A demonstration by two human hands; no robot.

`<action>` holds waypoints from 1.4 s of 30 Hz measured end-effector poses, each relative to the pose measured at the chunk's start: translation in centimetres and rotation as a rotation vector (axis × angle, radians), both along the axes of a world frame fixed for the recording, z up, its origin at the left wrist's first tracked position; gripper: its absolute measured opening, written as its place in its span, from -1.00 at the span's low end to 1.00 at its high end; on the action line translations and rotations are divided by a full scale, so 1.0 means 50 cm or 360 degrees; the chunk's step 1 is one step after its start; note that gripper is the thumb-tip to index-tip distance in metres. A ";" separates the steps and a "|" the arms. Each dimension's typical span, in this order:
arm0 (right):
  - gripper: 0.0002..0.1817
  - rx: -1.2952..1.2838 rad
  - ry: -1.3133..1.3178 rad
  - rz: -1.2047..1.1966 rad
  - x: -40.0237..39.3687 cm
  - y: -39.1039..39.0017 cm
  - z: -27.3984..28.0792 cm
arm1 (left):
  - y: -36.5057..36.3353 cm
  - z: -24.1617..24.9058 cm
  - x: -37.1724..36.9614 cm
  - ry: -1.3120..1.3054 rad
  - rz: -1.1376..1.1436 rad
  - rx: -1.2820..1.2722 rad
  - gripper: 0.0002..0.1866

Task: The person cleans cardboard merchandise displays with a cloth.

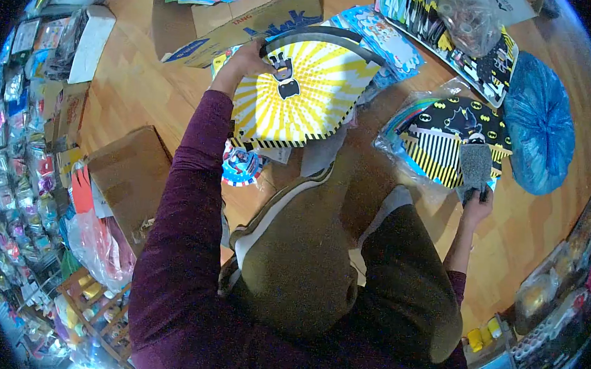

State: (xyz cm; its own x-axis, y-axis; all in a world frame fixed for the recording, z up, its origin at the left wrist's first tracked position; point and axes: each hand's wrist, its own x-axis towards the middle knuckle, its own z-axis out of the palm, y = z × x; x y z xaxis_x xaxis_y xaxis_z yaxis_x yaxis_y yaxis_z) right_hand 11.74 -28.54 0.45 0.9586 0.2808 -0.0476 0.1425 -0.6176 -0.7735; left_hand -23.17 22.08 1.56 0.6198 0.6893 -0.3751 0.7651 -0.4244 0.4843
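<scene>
My left hand (251, 59) grips the upper left edge of a fan-shaped yellow and white sunburst sheet (324, 83) with a black striped border and a small dark figure. The sheet lies over my left knee side. My right hand (476, 203) is closed on the lower end of a grey rectangular tool (476, 165), perhaps a stapler or brush; I cannot make out which. This tool is over a pile of black and yellow bat-patterned pieces (446, 127) in clear plastic.
An open cardboard box (252, 28) stands at the top. A blue plastic bag (540, 124) sits at the right, beside stacked printed sheets (420, 14). A brown carton (129, 178) lies at the left, near shelves of packaged goods (15, 176).
</scene>
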 end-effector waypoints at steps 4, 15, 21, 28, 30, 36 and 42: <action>-0.64 -0.0090 -0.0038 -0.0027 0.011 -0.022 -0.031 | -0.029 0.043 0.010 -0.0015 0.0028 -0.0275 -0.29; -0.63 0.0005 0.0103 -0.0033 0.004 -0.002 -0.012 | -0.156 0.079 0.031 0.0168 -0.0129 -0.0030 -0.44; -0.62 -0.0069 -0.0036 0.0006 0.011 -0.015 -0.035 | -0.206 0.079 0.030 -0.0053 -0.0227 0.0218 -0.46; -0.62 -0.0207 -0.0162 0.0079 0.012 -0.016 -0.036 | -0.261 0.100 0.023 -0.0320 -0.0250 0.0199 -0.44; -0.63 -0.0066 -0.0142 0.0088 0.024 -0.031 -0.062 | -0.280 0.104 0.034 -0.0446 -0.0330 0.0339 -0.51; -0.63 -0.0038 0.0015 0.0048 0.020 -0.029 -0.055 | -0.310 0.125 0.060 -0.0610 -0.0398 0.0500 -0.50; -0.63 -0.0121 -0.0142 0.0102 0.013 -0.020 -0.041 | -0.340 0.191 0.081 -0.0226 -0.0297 -0.0026 -0.55</action>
